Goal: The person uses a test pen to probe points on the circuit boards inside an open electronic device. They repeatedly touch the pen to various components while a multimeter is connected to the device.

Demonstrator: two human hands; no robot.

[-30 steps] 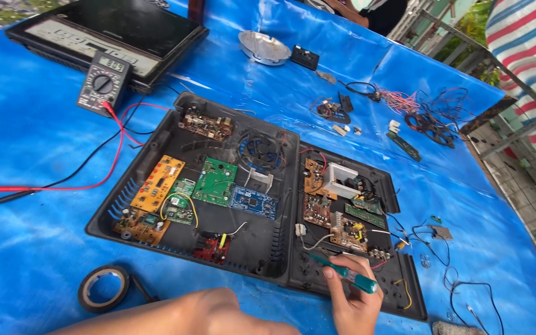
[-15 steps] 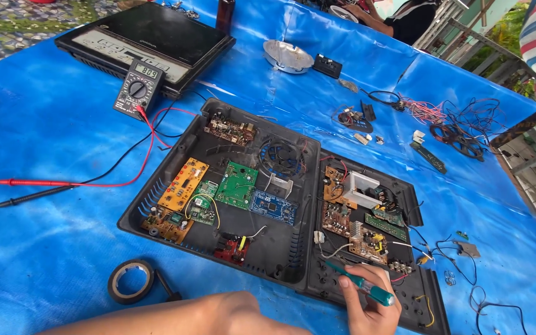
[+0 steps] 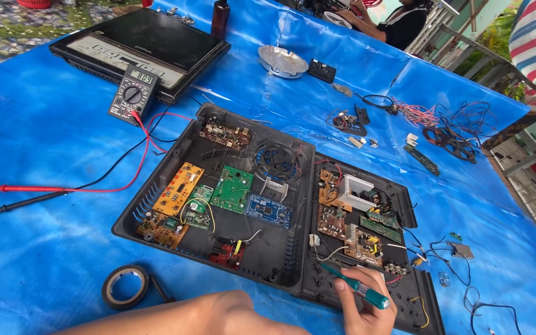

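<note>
Nearest the camera, the right hand [image 3: 367, 307] is closed around a green-handled screwdriver [image 3: 355, 285], its tip pointing up-left toward the small boards in the right half of the open black case [image 3: 280, 260]. The left arm [image 3: 200, 316] lies along the bottom edge — its hand is out of sight, so its grip cannot be told. A roll of black tape [image 3: 124, 286] sits just left of the case. Farther off lie the multimeter [image 3: 133, 95] with red and black probes, then a flat black appliance [image 3: 144, 44] — beyond it, another person's hands.
</note>
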